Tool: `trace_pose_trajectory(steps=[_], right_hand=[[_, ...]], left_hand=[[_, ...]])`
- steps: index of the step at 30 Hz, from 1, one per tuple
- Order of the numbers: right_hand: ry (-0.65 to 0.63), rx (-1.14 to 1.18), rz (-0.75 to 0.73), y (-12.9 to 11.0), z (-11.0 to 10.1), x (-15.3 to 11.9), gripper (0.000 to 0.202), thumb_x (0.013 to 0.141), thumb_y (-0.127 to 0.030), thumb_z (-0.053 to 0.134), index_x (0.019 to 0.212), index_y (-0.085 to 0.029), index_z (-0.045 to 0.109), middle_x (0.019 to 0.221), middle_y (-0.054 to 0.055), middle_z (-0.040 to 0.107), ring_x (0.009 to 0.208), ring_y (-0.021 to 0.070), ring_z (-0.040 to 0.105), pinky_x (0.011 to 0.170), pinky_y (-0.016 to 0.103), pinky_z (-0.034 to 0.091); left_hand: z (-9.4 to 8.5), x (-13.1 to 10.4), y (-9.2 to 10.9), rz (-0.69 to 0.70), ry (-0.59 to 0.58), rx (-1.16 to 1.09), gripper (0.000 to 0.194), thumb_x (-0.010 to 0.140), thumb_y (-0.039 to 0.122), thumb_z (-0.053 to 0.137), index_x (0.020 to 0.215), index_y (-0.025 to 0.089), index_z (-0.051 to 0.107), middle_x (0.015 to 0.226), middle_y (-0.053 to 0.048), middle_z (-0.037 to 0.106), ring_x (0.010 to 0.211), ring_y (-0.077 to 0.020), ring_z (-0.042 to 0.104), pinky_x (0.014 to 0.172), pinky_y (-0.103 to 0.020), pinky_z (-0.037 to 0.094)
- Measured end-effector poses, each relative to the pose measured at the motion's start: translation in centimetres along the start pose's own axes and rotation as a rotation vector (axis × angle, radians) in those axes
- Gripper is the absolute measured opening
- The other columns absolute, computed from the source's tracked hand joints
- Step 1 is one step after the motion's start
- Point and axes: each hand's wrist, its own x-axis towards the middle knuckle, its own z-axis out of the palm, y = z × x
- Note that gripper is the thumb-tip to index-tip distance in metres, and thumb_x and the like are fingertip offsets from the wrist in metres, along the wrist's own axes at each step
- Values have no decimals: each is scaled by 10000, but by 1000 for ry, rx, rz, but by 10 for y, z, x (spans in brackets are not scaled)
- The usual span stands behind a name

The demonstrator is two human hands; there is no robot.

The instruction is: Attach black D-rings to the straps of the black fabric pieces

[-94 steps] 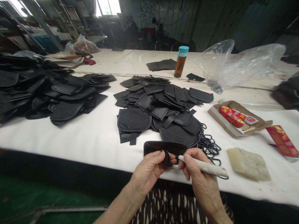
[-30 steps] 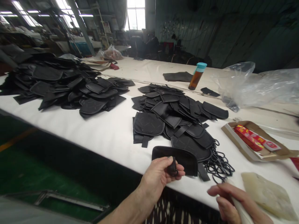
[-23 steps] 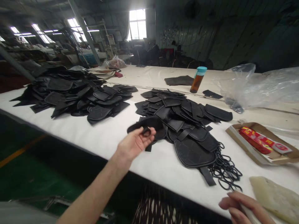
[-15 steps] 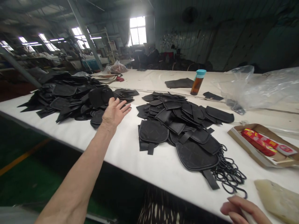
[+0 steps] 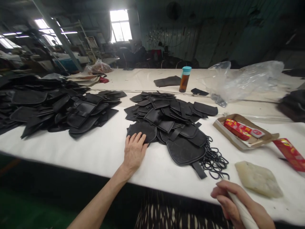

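My left hand (image 5: 134, 152) lies over the near edge of a black pouch-shaped piece (image 5: 149, 129), fingers extended on its surface. That piece belongs to a loose pile of black pieces (image 5: 158, 119), some with short straps. In my right hand (image 5: 252, 203), at the lower right, is a tool with a thick white handle (image 5: 240, 208); its tip is not clear to see. Black metal rings or hooks (image 5: 215, 160) lie heaped between the pile and my right hand. Beside them sits a yellowish translucent block (image 5: 258, 178).
A larger heap of black pieces (image 5: 47, 108) covers the table's left. Behind stand a bottle with a blue lid (image 5: 185, 79) and clear plastic bags (image 5: 252, 79). At right are an open cardboard box (image 5: 228, 136) with red packets and another red packet (image 5: 289, 154). The table's near edge runs below my hands.
My left hand has moved from the left heap to the near piece of the middle pile. A black piece there has left the near side of the heap's top. The view has turned right.
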Motion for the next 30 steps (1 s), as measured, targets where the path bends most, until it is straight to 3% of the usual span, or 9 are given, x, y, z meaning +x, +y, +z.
trace_pose_trajectory(steps=[3,7,10,13,15,18,22,26,30], right_hand=[[-7,16,-34,-15,-1,3,115,854,-362,567,884,-253,589,630,-45,658,451,95,602,448,107,471],[-18,10,-87,-23,5,6,118,860,-365,565,846,-249,582,594,-57,619,401,83,553,412,115,451],[30,1,-175,-27,19,9,102,857,-313,584,909,-226,583,621,-34,634,378,80,518,422,141,461],[127,4,-362,-36,32,17,157,856,-186,580,1008,-192,544,939,99,696,490,96,599,566,204,526],[107,-52,-516,-44,38,23,168,841,-129,572,997,-184,542,1058,158,669,660,152,673,627,243,541],[72,-77,-607,-55,41,30,191,837,-70,519,982,-190,551,966,126,693,727,181,686,627,251,539],[113,10,-451,-56,39,30,213,845,-64,507,1007,-198,540,810,52,677,712,170,670,621,232,515],[55,61,-159,-48,31,31,119,864,-165,550,967,-222,537,746,-4,633,616,126,606,550,191,471],[38,56,-4,-46,26,35,69,861,-212,562,917,-231,524,679,-40,579,534,103,520,496,179,428]], left_hand=[[-6,7,-3,103,11,-29,265,861,182,445,1031,118,638,1097,-177,660,1021,-305,599,877,-473,463],[-36,10,7,256,-21,-33,207,876,155,434,918,130,635,914,-120,697,835,-239,637,748,-367,498],[-67,5,33,428,-178,-52,222,854,60,396,868,132,605,809,-88,668,754,-219,609,684,-345,476],[-93,-3,64,518,-390,-138,231,826,17,385,831,146,576,768,-56,630,714,-206,576,652,-335,453],[-106,-5,79,539,-481,-216,214,831,33,394,831,157,568,768,-38,620,699,-198,562,645,-330,441],[-116,-1,87,518,-555,-363,202,865,96,403,850,173,589,750,-21,633,695,-185,575,658,-310,438],[-110,10,77,307,-543,-667,221,910,261,432,968,191,634,848,-21,694,776,-165,625,717,-265,456],[-99,10,68,-21,-489,-925,291,914,206,395,1110,210,610,1009,-16,701,957,-153,625,879,-249,447],[-94,4,82,36,-489,-897,356,823,140,513,1159,222,598,1186,-43,632,1109,-197,557,974,-314,417]])
